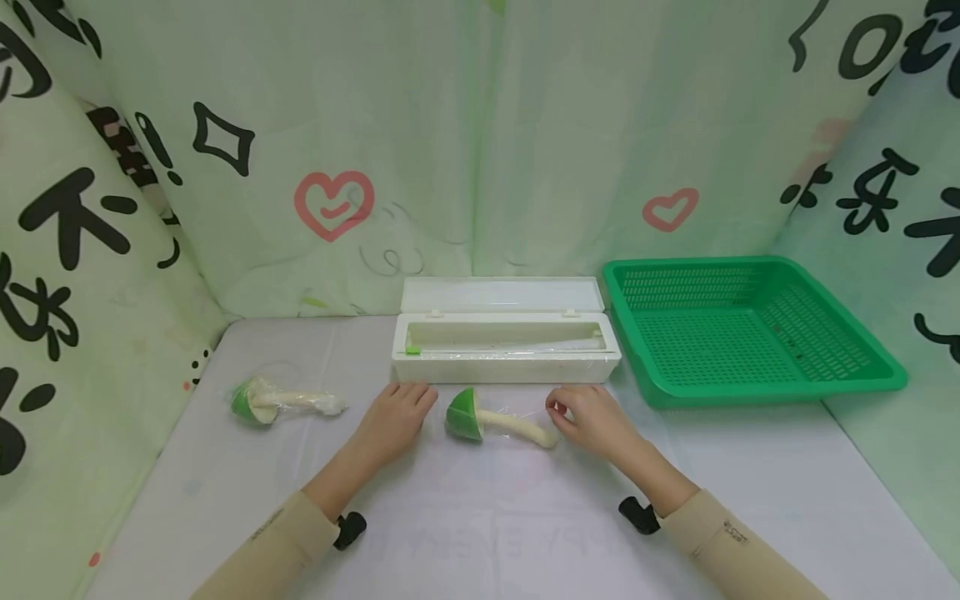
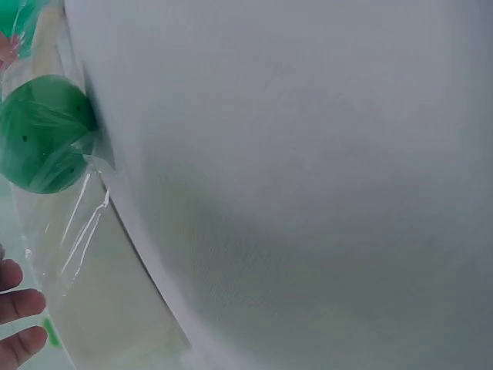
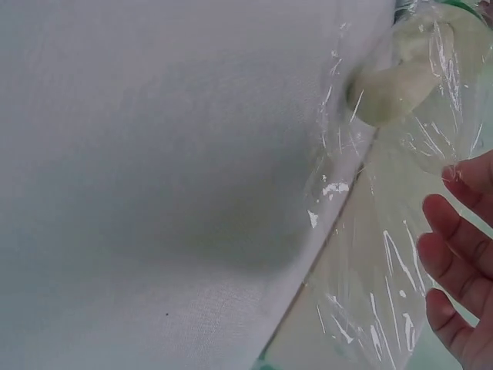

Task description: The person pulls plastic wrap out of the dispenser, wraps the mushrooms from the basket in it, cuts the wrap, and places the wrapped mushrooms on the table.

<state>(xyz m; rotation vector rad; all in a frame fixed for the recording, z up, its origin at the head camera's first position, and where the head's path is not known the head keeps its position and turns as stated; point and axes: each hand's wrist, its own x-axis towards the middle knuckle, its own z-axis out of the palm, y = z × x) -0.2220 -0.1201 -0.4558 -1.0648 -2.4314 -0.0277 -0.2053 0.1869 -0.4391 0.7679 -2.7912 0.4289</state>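
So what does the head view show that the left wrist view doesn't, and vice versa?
Only the head view shows the wrapped mushroom left of the left hand and the smiling heart on the curtain. Only the left wrist view shows dark spots on the other mushroom's green cap. Both show that cap, clear film and the left hand.

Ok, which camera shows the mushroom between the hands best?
The head view: the whole mushroom, green cap and pale stem, is visible. The left wrist view shows mostly its cap; the right wrist view, mainly its stem.
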